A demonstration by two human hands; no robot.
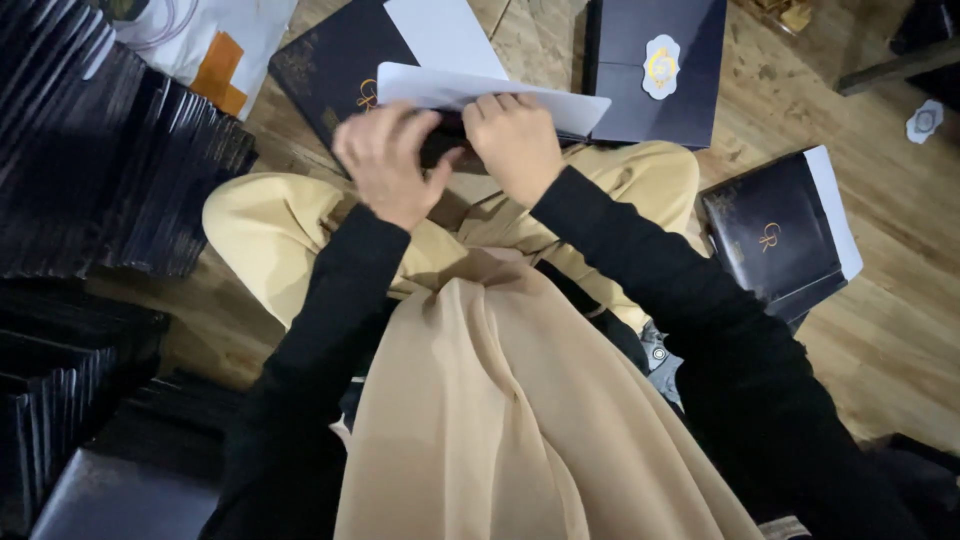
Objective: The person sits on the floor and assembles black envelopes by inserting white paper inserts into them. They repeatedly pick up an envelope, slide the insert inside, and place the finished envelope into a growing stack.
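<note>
Hands meet over the lap: left hand [388, 160] and right hand [515, 140] both pinch a white sheet [480, 88], dark card [450, 140] underneath mostly hidden; envelope stacks [110, 160] crowd left.

Stacked black cards [110, 170], dark folder [775, 240]

A wooden plank floor [900, 300] is seen strewn with dark folded cards: one with a gold emblem and white liner [780, 240] at right, another bearing a pale scalloped seal [660, 70] at top. Stacks of what appear to be dark cards [110, 160] are piled at left, beside white paper with an orange patch [215, 55].
</note>
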